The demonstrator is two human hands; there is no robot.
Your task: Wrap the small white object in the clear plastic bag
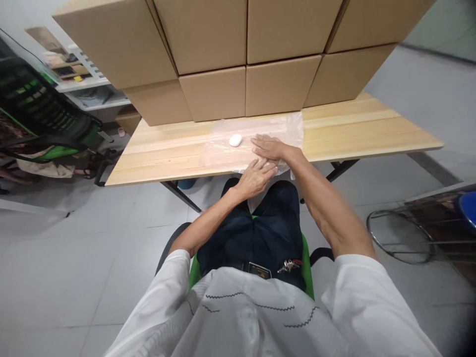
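Observation:
A clear plastic sheet or bag lies flat on the wooden table in front of me. A small white oval object rests on it, left of my hands. My right hand lies flat on the plastic with fingers stretched out toward the white object. My left hand rests at the near edge of the plastic, fingers extended and loosely together, just under the right hand. Neither hand grips anything that I can see.
Stacked cardboard boxes fill the back of the table. A green-and-black chair and shelves stand at the left. A metal wire rack is at the right. I sit on a green chair over a grey tiled floor.

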